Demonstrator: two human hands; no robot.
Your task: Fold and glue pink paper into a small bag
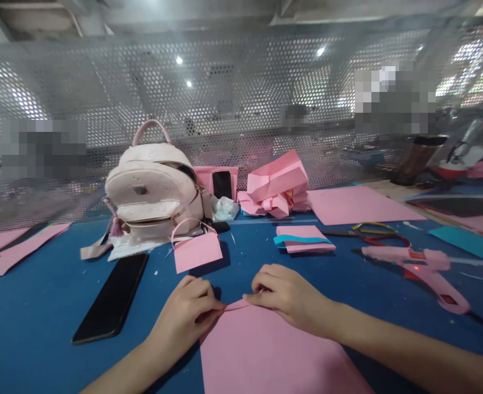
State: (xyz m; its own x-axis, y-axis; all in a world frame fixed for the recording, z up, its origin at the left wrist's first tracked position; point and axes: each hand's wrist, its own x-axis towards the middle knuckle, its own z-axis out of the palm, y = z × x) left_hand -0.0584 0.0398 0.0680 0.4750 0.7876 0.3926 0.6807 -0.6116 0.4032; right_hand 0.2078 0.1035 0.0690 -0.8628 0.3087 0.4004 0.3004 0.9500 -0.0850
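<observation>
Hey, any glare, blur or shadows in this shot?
Head view: bright light spots dot the perforated panel; head view: the brown cup at right looks smeared; head view: a soft shadow darkens the pink sheet near the bottom edge.

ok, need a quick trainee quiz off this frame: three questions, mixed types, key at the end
1. What are the left hand and right hand both gripping, and where?
2. True or false: the glue gun lies to the right of the right hand.
3. Which colour is the strip across the small pink piece? A) yellow B) blue C) purple

Key: 1. The pink sheet, at its far edge. 2. True. 3. B.
</observation>
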